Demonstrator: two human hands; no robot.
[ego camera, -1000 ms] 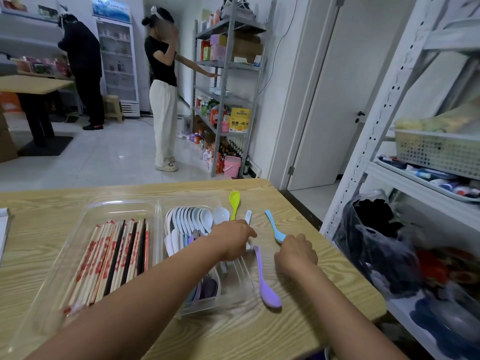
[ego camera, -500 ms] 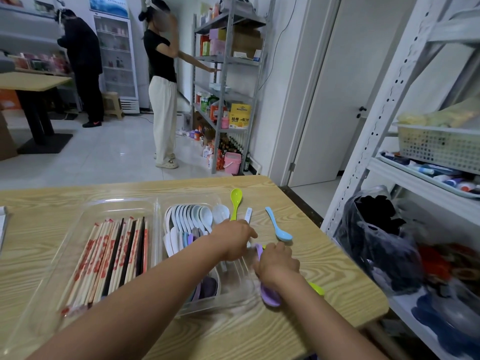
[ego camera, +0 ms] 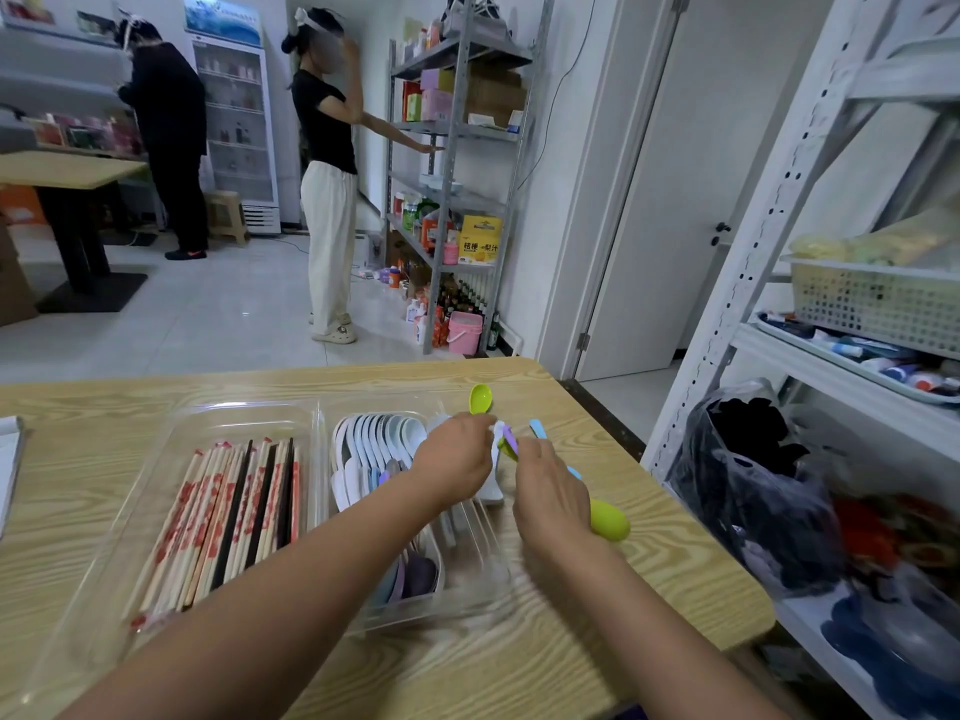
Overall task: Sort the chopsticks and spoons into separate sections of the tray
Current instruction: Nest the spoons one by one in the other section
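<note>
A: What takes up the most room?
B: A wooden table [ego camera: 130, 423], and on it a clear tray [ego camera: 317, 418] split into sections.
A: What's in the left section?
B: Chopsticks [ego camera: 228, 517], lying side by side, running near to far.
A: And to the right of the divider?
B: White spoons [ego camera: 374, 439], stacked in a row at the far end.
A: The hands?
B: The left hand [ego camera: 457, 462] is over the tray's right part, fingers curled; whether it grips anything I cannot tell. The right hand [ego camera: 550, 491], just beside it, is curled round spoon handles: a lime-green spoon [ego camera: 609, 521] shows its bowl on the near right, a purple handle [ego camera: 510, 440] sticks out far.
A: Anything loose?
B: A second green spoon [ego camera: 480, 398] on the table beyond the hands.
</note>
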